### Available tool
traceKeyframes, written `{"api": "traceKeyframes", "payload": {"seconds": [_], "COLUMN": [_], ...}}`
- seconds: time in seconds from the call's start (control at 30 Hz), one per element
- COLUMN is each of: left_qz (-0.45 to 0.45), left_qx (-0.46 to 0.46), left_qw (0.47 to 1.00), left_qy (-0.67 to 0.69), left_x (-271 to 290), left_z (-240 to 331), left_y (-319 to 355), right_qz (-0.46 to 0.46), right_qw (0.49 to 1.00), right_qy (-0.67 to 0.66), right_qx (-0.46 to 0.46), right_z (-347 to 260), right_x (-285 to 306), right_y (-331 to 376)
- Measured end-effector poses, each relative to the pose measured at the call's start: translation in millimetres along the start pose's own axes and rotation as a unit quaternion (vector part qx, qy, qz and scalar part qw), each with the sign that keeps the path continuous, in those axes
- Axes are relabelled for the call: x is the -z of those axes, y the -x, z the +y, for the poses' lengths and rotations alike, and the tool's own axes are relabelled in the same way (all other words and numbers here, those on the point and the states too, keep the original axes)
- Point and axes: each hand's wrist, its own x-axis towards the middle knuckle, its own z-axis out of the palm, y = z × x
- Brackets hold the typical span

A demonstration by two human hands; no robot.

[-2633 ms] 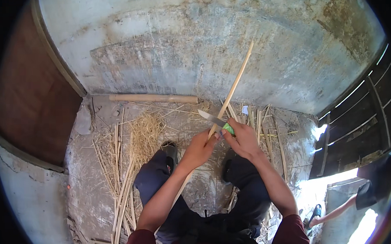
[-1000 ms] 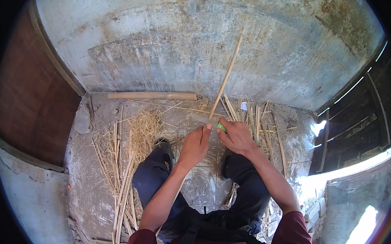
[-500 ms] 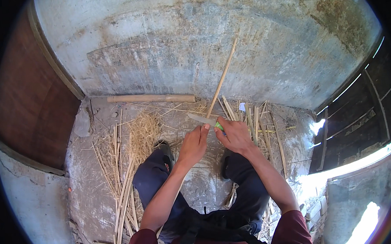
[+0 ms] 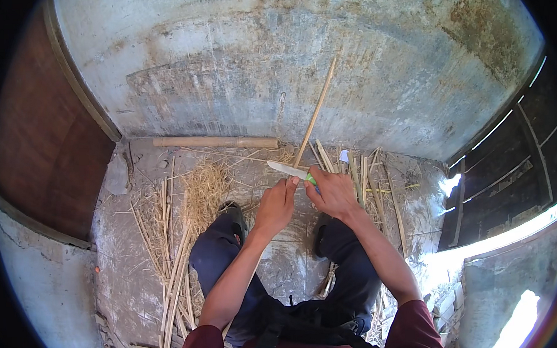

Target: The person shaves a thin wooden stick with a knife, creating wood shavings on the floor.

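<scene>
A long, narrow bamboo strip (image 4: 318, 112) slants up and away from me toward the wall. My left hand (image 4: 276, 206) is closed around its near part, the thumb lying along the strip. My right hand (image 4: 335, 191) grips a knife by its green handle (image 4: 311, 179). The knife's blade (image 4: 286, 168) points left and lies across the strip just beyond my left thumb. Both hands are close together in front of my knees. The strip's lower end is mostly hidden behind my left hand and forearm.
Shavings (image 4: 206, 193) heap up left of my feet. Split bamboo strips (image 4: 177, 284) lie along the left, and more strips (image 4: 379, 194) on the right. A bamboo pole (image 4: 215, 142) rests at the foot of the wall (image 4: 224, 77). A brown door (image 4: 47, 134) stands at left.
Almost nothing differs. The hands, knife and strip keep nearly the same place, and the view has shifted very slightly.
</scene>
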Motion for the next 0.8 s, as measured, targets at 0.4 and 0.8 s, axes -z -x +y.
{"api": "traceKeyframes", "payload": {"seconds": [0.4,0.8], "left_qz": [-0.027,-0.114], "left_qx": [-0.031,0.068], "left_qw": [0.999,0.975], "left_qy": [-0.006,0.179], "left_x": [2.2,-4.1], "left_z": [-7.9,-19.9], "left_y": [12.1,7.5], "right_qz": [0.058,0.003], "right_qw": [0.991,0.996], "right_qy": [0.003,-0.087], "right_qx": [-0.117,0.004], "right_z": [41.3,14.2], "right_x": [22.0,10.4], "right_y": [-4.2,6.3]}}
